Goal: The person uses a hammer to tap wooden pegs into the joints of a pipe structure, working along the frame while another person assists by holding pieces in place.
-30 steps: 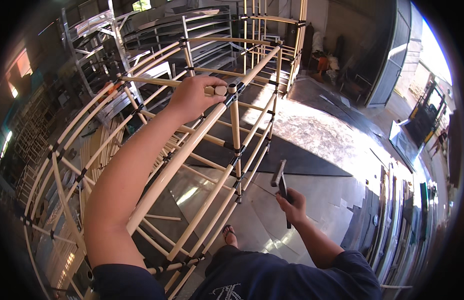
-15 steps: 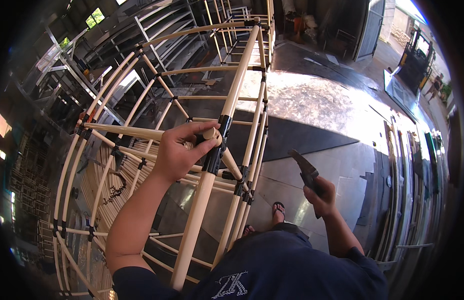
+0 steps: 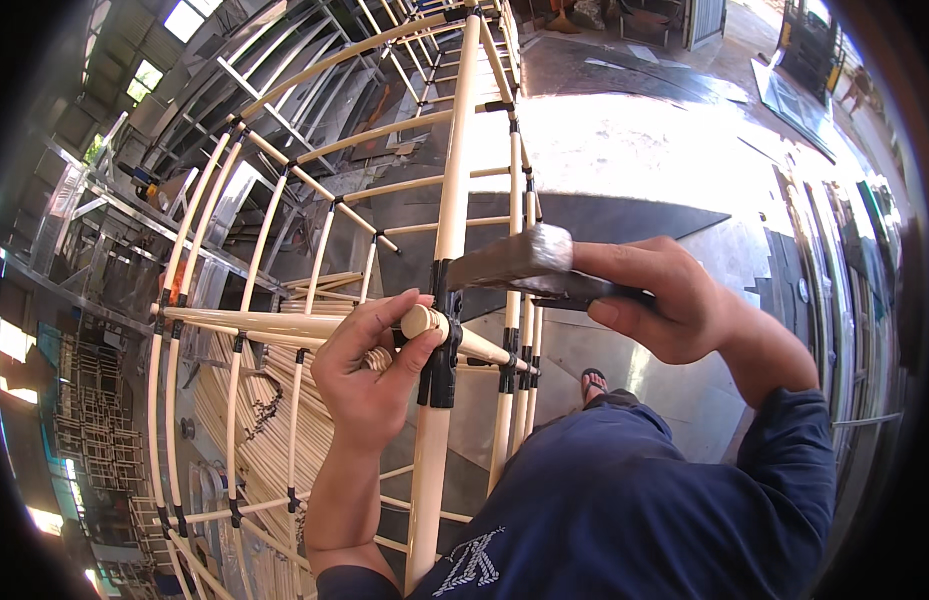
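Observation:
My left hand (image 3: pixel 362 375) pinches a round beige end plug (image 3: pixel 418 321) between thumb and fingers, against a black pipe joint (image 3: pixel 438 384). More ribbed beige pieces, partly hidden, sit in that palm. My right hand (image 3: pixel 674 300) is wrapped round the dark handle of a hammer (image 3: pixel 519 258), its forefinger stretched along toward the head. The worn metal head hangs just above and right of the plug, in front of the joint. Through the joint runs a thick beige pipe (image 3: pixel 428 470), part of a tall frame of beige pipes and black joints.
Loose beige pipes (image 3: pixel 246 400) lie in a pile inside the frame. Metal racks (image 3: pixel 104 205) stand to the left. Long panels and bars (image 3: pixel 819 270) lean at the right, with a forklift (image 3: pixel 810 45) beyond them. Dark sheets (image 3: pixel 624 222) cover part of the floor.
My right hand has raised the hammer from low on the right up and left to the joint. My left hand keeps its pinch on the plug. The view has shifted slightly.

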### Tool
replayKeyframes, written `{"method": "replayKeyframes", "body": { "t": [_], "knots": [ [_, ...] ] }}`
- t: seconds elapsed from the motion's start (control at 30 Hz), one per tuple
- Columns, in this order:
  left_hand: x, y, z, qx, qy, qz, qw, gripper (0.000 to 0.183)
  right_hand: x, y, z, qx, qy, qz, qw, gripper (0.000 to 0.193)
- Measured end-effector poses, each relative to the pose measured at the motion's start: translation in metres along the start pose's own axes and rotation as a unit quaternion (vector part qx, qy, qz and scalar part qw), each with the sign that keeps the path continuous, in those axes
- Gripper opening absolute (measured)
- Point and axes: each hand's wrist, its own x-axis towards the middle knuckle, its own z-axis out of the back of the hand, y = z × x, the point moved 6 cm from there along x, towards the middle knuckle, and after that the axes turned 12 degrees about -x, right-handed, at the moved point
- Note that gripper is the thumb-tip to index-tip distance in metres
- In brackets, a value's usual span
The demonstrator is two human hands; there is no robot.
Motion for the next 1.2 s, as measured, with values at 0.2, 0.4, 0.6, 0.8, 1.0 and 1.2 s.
{"method": "replayKeyframes", "body": {
  "t": [0.2,0.4,0.6,0.8,1.0,1.2],
  "knots": [
    [0.008,-0.013,0.001,0.025,0.025,-0.029,0.999,0.030,0.034,0.014,0.008,-0.048,0.112,-0.062,0.991,0.059],
    [0.006,-0.012,0.000,0.066,0.035,-0.056,0.996,0.032,0.048,0.023,0.005,-0.065,0.164,-0.057,0.983,0.061],
    [0.003,-0.006,-0.004,-0.048,-0.032,0.024,0.998,0.040,0.050,0.027,0.003,-0.069,0.146,-0.013,0.987,0.059],
    [-0.005,0.007,-0.003,-0.053,-0.020,0.063,0.996,0.031,0.057,0.035,0.001,-0.048,0.140,-0.026,0.989,0.059],
    [-0.005,0.004,-0.005,-0.075,-0.021,0.070,0.995,0.026,0.059,0.038,-0.003,-0.089,0.162,-0.026,0.982,0.059],
    [-0.003,0.006,-0.004,-0.086,-0.009,0.089,0.992,0.028,0.062,0.041,-0.005,-0.117,0.159,-0.011,0.980,0.059]
  ]
}}
